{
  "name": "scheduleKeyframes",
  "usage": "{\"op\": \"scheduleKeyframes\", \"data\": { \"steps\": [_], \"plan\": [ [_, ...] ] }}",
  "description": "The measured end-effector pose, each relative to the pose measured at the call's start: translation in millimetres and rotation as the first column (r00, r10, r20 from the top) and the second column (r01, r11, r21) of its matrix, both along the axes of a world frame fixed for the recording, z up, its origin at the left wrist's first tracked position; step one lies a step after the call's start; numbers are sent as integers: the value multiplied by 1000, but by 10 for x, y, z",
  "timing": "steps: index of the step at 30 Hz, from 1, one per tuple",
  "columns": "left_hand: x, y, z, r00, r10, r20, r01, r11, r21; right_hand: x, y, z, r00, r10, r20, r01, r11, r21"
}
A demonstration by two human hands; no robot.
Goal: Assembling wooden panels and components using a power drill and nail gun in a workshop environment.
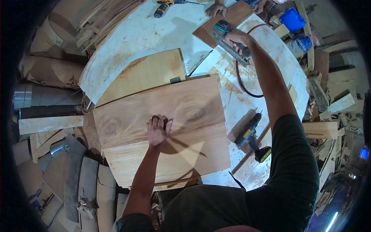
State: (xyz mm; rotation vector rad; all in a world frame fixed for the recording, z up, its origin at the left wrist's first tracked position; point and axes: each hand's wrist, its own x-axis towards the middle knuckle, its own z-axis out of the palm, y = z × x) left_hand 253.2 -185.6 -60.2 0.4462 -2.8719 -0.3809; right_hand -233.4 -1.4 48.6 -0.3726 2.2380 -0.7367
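My left hand [157, 130] rests on a broad wooden panel [193, 143], its fingers apart and slightly bent, holding nothing. The panel has swirling grain and two tones, and lies on the white worktable in front of me. My right arm reaches far forward to the right. My right hand [237, 38] is wrapped round a nail gun [222, 29] with a teal and black head, held over the table near a brown board [208, 31]. A dark red hose [239, 77] curves beside it. Beyond the panel lies a paler curved board [145, 73], with a small dark block [175, 80] at its edge.
A yellow and black cordless drill [251, 137] lies right of the panel; another drill [164, 7] sits at the far edge. A circular saw blade [198, 58] shows beyond the panel. Another person's hand [216, 9] touches the brown board. Rolled material [88, 181] stands at left.
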Motion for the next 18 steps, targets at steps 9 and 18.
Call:
{"op": "scheduleKeyframes", "data": {
  "steps": [9,18],
  "plan": [
    [-43,23,60,1000,-24,-2,24,998,57,-249,20,-357,996,77,-51,-78,997,-19],
    [-3,0,-50,999,-9,-35,9,1000,2,-214,30,-342,998,66,-11,-66,998,-5]
  ]
}}
